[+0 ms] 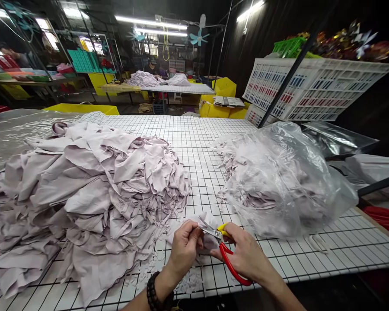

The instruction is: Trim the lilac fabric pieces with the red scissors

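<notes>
The fingers of your left hand (183, 246) are clenched, thumb against forefinger, pinching a pale lilac fabric piece (211, 242) that lies directly in front of you, at 12 o'clock. Your right hand (248, 255), at 4 o'clock from the pivot of the scissors (218, 234), has its fingers curled around their yellow and red handles. The blades stand slightly parted, tips toward 10 o'clock, right beside your left fingertips.

From your hands, a large heap of lilac fabric (97, 185) spreads at 10 o'clock over the grid-patterned worktop (197, 151). At 2 o'clock, a clear plastic bag (294, 190) lies over more of the same cloth. Small clippings (189, 283) are scattered at 7 o'clock, near your beaded bracelet (152, 291).
</notes>
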A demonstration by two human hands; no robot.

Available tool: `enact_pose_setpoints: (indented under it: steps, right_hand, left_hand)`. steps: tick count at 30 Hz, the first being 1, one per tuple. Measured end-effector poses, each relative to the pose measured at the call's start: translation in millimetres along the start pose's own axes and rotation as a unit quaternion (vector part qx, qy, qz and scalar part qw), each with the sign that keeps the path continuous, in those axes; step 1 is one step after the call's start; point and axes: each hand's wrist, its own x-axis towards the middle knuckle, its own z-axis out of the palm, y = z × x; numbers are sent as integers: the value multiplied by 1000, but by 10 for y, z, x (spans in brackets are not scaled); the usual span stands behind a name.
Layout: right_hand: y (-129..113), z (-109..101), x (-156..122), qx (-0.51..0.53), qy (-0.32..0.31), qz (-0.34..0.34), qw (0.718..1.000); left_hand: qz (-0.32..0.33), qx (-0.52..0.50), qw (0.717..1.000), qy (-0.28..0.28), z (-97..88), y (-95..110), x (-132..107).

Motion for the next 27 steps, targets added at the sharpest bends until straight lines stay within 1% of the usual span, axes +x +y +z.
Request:
enact_pose_setpoints:
  steps: [3, 10, 16, 21, 27]
  right_hand:
    - [-52, 30, -3, -34, 7, 6, 999]
    - [-71, 52, 21, -71, 22, -7, 997]
    - [-27, 63, 42, -97, 25, -17, 995]
    - [-21, 81, 38, -87, 33, -17, 996]
    - [-1, 106, 22, -82, 43, -33, 995]
  left_hand:
    - [21, 21, 1000, -10, 2, 20, 5]
    - [24, 19, 999, -28, -7, -39, 14]
    - [-22, -16, 999, -44, -17, 1, 29]
    - [-60, -38, 996, -53, -13, 8, 24]
    - [-77, -58, 993, -64, -11, 4, 14]
